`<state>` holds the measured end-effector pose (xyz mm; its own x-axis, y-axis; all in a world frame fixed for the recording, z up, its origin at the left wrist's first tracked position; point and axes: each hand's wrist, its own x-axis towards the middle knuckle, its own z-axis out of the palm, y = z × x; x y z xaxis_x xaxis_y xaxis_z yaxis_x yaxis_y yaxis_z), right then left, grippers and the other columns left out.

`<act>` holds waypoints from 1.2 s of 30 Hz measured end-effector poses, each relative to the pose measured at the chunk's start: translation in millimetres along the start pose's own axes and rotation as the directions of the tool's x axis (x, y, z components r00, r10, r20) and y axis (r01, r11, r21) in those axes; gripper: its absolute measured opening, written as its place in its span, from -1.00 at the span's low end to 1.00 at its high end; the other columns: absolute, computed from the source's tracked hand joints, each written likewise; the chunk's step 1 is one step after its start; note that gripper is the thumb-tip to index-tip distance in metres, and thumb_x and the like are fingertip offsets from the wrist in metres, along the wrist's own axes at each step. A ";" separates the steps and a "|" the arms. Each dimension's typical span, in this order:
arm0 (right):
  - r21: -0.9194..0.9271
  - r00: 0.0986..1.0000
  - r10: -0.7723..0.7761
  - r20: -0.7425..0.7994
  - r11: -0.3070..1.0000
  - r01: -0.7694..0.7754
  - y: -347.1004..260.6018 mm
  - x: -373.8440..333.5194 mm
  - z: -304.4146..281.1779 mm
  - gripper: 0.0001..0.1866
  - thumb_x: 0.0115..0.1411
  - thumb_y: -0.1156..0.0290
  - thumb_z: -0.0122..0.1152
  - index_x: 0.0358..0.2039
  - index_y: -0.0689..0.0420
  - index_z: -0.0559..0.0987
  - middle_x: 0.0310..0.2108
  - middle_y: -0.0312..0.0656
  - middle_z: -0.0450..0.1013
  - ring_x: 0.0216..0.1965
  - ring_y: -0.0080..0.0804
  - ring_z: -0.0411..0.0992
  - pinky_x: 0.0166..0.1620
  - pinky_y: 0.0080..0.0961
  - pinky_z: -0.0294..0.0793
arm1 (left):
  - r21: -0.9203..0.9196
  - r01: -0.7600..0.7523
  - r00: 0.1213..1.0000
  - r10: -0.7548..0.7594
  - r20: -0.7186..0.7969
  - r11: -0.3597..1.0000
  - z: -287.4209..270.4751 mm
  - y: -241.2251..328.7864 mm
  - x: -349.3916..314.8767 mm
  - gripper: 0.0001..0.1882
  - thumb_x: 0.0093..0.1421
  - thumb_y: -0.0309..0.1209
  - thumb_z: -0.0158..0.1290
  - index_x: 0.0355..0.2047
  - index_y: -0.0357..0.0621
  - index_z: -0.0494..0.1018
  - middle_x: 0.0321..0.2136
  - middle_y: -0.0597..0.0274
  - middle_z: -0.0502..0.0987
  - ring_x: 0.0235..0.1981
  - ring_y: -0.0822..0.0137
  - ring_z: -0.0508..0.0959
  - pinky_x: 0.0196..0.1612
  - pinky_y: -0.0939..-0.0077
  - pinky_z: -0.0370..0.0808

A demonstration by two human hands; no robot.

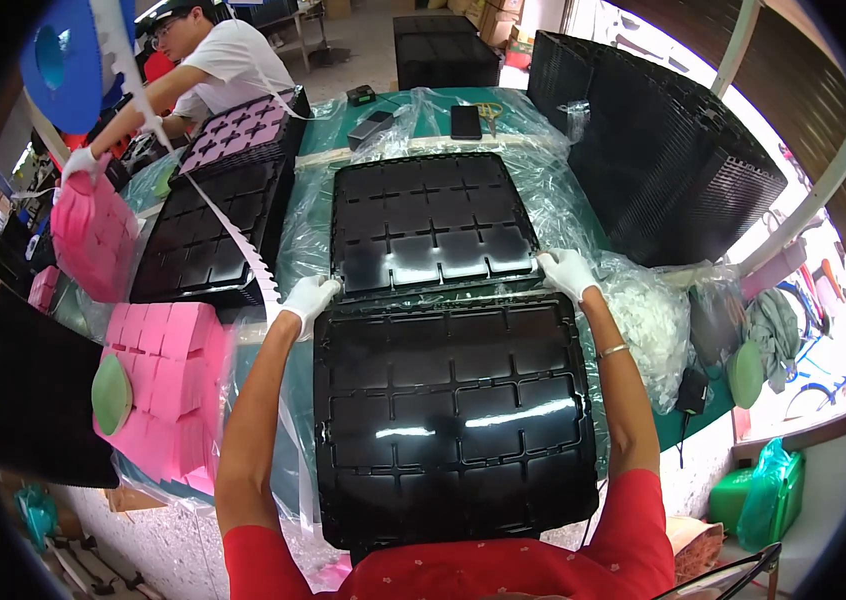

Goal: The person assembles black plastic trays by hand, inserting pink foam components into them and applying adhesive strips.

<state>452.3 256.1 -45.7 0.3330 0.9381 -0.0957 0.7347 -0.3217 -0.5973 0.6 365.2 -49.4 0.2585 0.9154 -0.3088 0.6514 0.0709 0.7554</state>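
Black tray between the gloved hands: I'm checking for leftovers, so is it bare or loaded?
Bare: the black tray shows only its glossy surface, with the left hand and right hand at its near corners.

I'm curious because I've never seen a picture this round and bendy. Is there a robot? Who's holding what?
No robot here, just a person in red sleeves! A camera on their head looks down, and its very wide lens bends straight edges.

The left hand and right hand, both in white gloves, hold the near corners of a far black tray. Another one, the near black tray, lies closer to the person.

On the green table are clear plastic sheets, a dark phone-like thing and yellow-handled scissors. Pink pieces are stacked at the left, where a co-worker is busy too.
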 end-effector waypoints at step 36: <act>-0.246 0.871 -0.320 -0.371 0.939 0.240 -62.8 -222.1 -30.9 -0.63 0.20 0.25 0.14 -0.11 0.28 0.51 -0.13 0.11 0.47 -0.13 0.13 0.44 -0.07 -0.19 0.42 | 0.184 -0.410 0.837 0.449 -0.312 0.893 20.3 11.8 -230.7 -0.40 0.18 -0.35 0.12 0.16 -0.42 0.24 0.09 -0.21 0.38 0.14 -0.04 0.39 0.23 0.30 0.27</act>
<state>350.5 63.9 37.6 0.2742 0.8728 0.4037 0.9155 -0.1083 -0.3875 -36.9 146.7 19.0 0.2858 0.9221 0.2611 0.6074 -0.3850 0.6948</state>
